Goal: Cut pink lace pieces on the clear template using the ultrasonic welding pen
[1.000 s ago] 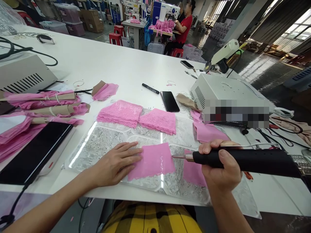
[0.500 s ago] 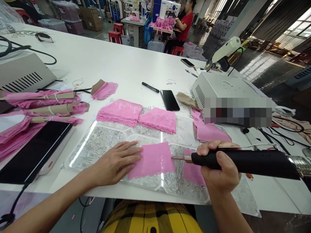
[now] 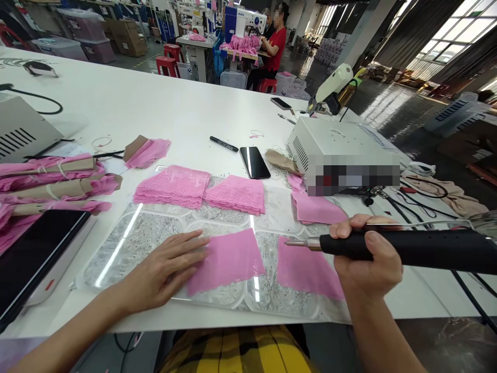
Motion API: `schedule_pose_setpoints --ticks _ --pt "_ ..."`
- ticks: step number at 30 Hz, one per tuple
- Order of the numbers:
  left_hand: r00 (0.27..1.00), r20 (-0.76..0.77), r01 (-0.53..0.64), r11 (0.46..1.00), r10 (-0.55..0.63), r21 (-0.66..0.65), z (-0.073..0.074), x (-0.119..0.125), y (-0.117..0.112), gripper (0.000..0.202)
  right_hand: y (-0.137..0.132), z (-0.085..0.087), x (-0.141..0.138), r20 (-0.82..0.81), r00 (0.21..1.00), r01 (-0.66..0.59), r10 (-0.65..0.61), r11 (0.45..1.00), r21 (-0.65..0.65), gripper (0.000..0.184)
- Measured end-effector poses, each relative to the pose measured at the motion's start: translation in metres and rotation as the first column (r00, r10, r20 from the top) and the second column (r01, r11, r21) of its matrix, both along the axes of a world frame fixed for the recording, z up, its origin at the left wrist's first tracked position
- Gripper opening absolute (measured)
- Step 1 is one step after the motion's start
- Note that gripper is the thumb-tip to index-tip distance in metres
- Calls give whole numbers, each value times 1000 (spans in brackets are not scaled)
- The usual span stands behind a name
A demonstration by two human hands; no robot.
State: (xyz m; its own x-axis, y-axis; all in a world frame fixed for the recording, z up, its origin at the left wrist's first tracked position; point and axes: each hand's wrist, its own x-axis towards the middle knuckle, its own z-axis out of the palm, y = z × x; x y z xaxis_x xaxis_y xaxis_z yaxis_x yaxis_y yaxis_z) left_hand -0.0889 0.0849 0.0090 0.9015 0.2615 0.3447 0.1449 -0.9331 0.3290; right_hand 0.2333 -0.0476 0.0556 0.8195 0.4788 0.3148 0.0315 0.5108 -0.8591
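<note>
My left hand [image 3: 169, 269] lies flat with fingers stretched out, its fingertips on the left edge of a pink fabric piece [image 3: 229, 259]. Wrapped in my right hand [image 3: 368, 261] is a thick black-handled tool [image 3: 430, 248], much like a large soldering iron, with a metal lever on top. Its thin metal tip points left, over a second pink fabric piece [image 3: 306, 272]; whether it touches the cloth I cannot tell. Both pieces lie on a clear-coated, grey-speckled mat [image 3: 151, 228]. Behind them sit two stacks of pink lace-edged pieces, one left [image 3: 171, 186] and one right [image 3: 236, 194].
A pale metal box [image 3: 341, 140] with cables stands at the right. Folded pink fabric [image 3: 316, 207] lies before it. Phones, one in the middle [image 3: 254, 162], and a black marker [image 3: 224, 144] are on the table. Tied pink bundles [image 3: 54, 189] lie left. A person in red sits at a sewing machine beyond.
The tool in my right hand has moved right, its tip leaving the right edge of the first fabric piece. My left hand stays on that piece. The whole view has shifted.
</note>
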Motion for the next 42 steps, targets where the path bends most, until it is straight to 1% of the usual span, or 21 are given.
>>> schedule_pose_setpoints --ticks 2,4,6,8,10,13,15,17,21,25,28,34,39,42 --pt "1000 13 -16 1000 16 20 5 6 -9 48 -1 0 10 42 999 18 -18 1000 -3 15" --pt "1000 20 -3 998 2 59 11 20 -26 50 1 -2 15 66 998 14 -14 1000 -2 15" --pt "999 38 9 995 -13 98 16 42 -46 47 4 -6 16 75 997 -8 8 1000 5 14" --pt "1000 18 13 994 -15 110 15 67 -66 40 7 -10 14 75 997 -36 35 999 5 15" --pt "1000 -16 17 995 -16 98 9 92 -82 35 9 -13 12 66 996 -65 65 998 -2 16" --pt "1000 -19 -17 996 19 88 -7 123 -95 33 9 -14 13 47 996 -76 75 997 7 17" --pt "999 14 -33 995 32 96 -16 137 -99 31 8 -14 15 37 998 -61 60 998 32 16" --pt "999 26 -38 992 35 124 -22 145 -99 31 7 -15 17 30 998 -62 61 997 45 15" --pt "1000 -5 -19 985 20 174 -25 151 -97 31 8 -16 19 17 995 -94 93 995 42 14" --pt "1000 4 -20 987 20 162 -24 150 -97 31 10 -18 17 14 993 -114 113 992 50 14" --pt "1000 -18 -8 990 11 141 -25 150 -98 32 11 -19 15 17 993 -121 120 992 39 14" --pt "999 10 -50 985 49 167 -28 150 -99 32 10 -21 14 32 989 -146 145 989 19 14" --pt "999 9 -51 985 51 163 -29 150 -99 32 11 -21 14 70 989 -127 127 992 0 13" --pt "998 24 -55 986 52 157 -29 151 -99 31 12 -21 13 105 989 -105 103 994 11 11"
